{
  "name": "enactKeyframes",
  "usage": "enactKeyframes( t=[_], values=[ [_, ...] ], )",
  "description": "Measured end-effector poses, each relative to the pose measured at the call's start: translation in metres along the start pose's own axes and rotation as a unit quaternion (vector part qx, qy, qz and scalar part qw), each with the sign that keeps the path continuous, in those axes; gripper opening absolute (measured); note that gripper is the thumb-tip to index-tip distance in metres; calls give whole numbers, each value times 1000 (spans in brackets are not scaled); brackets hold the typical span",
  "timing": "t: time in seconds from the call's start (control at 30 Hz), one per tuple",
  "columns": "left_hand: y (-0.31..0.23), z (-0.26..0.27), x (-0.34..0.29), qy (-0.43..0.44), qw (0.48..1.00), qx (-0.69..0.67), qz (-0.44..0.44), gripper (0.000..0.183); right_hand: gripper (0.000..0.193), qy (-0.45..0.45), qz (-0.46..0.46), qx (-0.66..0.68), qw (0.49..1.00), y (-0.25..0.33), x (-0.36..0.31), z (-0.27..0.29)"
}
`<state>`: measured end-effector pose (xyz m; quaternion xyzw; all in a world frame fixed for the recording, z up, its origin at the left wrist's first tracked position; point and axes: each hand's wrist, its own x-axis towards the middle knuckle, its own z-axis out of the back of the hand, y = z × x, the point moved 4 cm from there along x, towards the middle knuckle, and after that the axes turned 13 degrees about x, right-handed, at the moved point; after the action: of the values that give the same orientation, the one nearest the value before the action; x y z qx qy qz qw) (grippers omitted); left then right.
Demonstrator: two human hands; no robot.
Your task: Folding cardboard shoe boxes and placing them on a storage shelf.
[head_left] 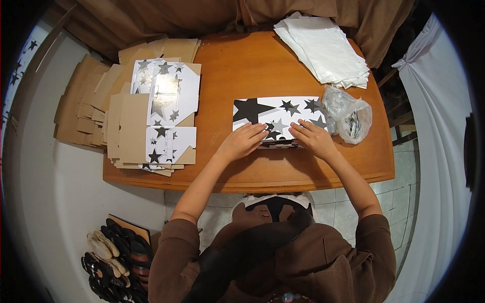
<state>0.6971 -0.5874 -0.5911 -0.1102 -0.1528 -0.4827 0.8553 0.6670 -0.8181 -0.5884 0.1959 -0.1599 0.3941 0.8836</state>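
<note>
A closed white cardboard box (pixel 298 107) printed with black and grey stars lies on the wooden table in front of me. My left hand (pixel 246 140) rests on the left part of its near edge, fingers stretched flat over the lid. On the right part of that edge lies my right hand (pixel 314 138), its fingers also extended across the lid. Neither hand is wrapped round anything. Just right of the box sits a clear plastic bag (pixel 353 118) with small dark items in it, too small to make out.
Flat, unfolded cardboard boxes (pixel 129 129), some star-printed, are piled at the table's left and overhang its edge. White paper sheets (pixel 326 48) are stacked at the far right of the wooden table (pixel 217 81). Several sandals (pixel 118 255) lie low at the left.
</note>
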Motion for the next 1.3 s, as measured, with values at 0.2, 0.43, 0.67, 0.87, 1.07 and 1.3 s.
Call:
enactKeyframes(
  t=[0.2, 0.43, 0.67, 0.87, 1.07, 1.3],
  values=[
    [-1, 3, 1, 3, 1000, -19, 7, 36, 38, 16, -5, 19, 1000, 2, 5, 4],
    [-1, 2, -2, -10, 999, -44, 10, 30, 39, 22, -17, 43, 999, 4, 0, 6],
    [-11, 3, -12, -75, 996, -29, 34, 23, 33, -4, -56, 23, 998, 8, -15, 0],
    [-13, -1, -13, -100, 992, -39, 66, 23, 26, -88, -74, 43, 992, 14, -21, -8],
    [-12, -8, -15, -108, 992, -39, 58, 19, 24, -113, -92, 50, 988, 17, -21, -11],
    [-22, -17, -14, -65, 989, -41, 128, 20, 24, -99, -122, 65, 985, 20, -24, -18]
  ],
)
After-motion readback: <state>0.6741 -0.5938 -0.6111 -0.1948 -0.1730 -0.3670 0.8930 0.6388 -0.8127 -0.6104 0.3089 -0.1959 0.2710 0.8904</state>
